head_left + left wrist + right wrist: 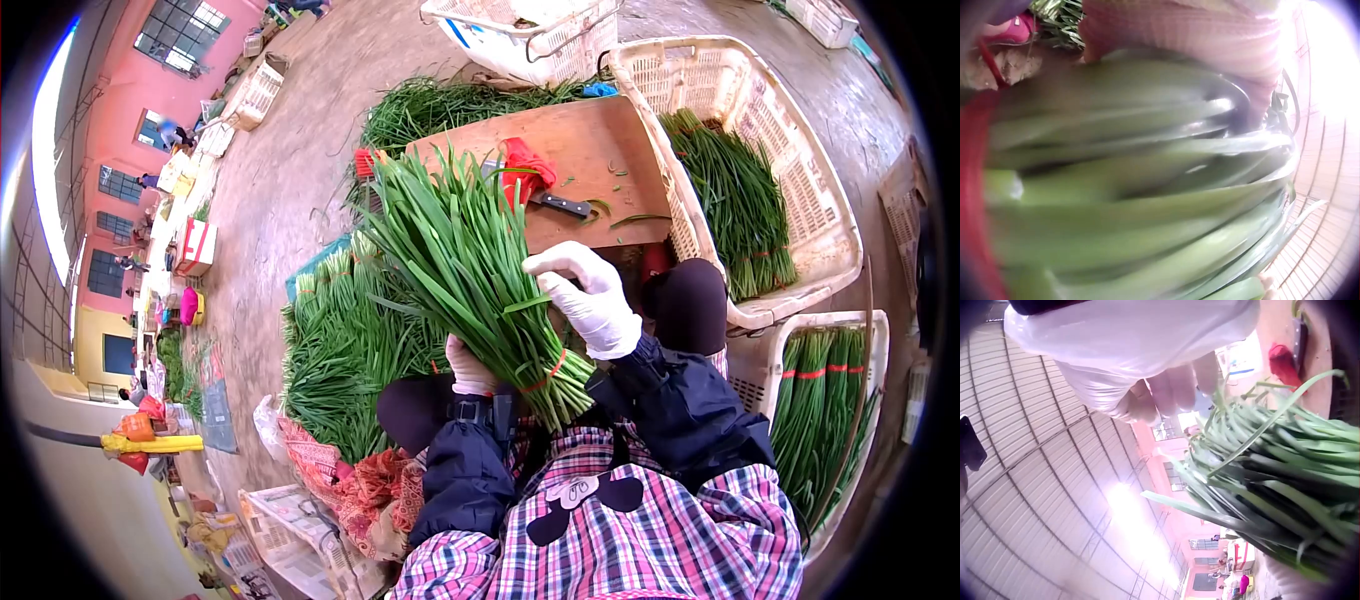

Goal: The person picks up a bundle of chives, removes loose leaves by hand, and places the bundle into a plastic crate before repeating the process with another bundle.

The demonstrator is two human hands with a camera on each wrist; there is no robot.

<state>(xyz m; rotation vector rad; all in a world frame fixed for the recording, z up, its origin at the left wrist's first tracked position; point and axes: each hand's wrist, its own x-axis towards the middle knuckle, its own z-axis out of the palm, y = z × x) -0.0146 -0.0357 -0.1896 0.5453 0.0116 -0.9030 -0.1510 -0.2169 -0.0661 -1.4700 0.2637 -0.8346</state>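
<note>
A thick bunch of garlic chives (450, 250) slants across the person's lap, its cut stems toward the body and its leaves pointing away. An orange-red band (545, 372) circles it near the stem ends; the left wrist view shows a red band (974, 187) up close. From beneath and the side, the gloved left hand (470, 368) grips the bunch, most of its fingers hidden behind the leaves. Beside the stems is the white-gloved right hand (590, 300), fingers loosely bent. In the right wrist view that hand (1166, 381) holds nothing, close to the leaves (1272, 481).
A board (590, 150) ahead bears a black-handled knife (562, 205) and a red cloth (527, 165). Banded chives lie in a large crate (825, 230) and a smaller crate (880, 350) on the right. More chives (345, 330) are piled at the left, beside a patterned red cloth (375, 495).
</note>
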